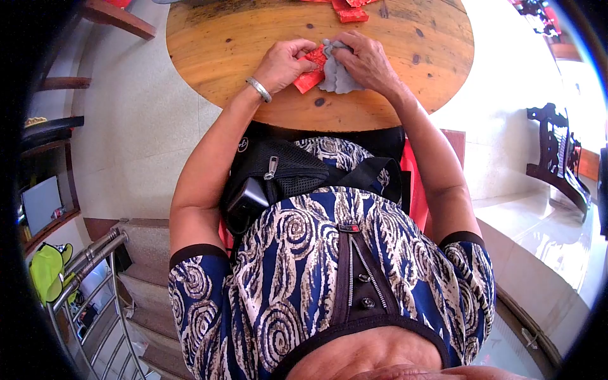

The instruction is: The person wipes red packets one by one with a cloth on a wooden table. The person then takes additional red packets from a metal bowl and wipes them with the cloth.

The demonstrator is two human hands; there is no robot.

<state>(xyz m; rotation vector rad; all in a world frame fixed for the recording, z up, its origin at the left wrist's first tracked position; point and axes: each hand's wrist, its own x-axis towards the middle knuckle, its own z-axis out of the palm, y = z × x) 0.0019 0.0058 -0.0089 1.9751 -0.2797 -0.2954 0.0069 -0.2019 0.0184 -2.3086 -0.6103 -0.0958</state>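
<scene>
Patterned shirt (285,253) nearest, bottom centre. Upper centre: left hand (278,68) pinches red packet (308,81), probably to steady it; right hand (367,63) has grey cloth (340,79) bunched against it. Wooden table (221,50) beneath, likely as support. More red pieces (351,14) top centre, seemingly kept within reach.

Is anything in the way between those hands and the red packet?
Nothing visible blocks the left hand, which holds the red packet. For the right hand, the grey cloth it grasps lies in between.
</scene>
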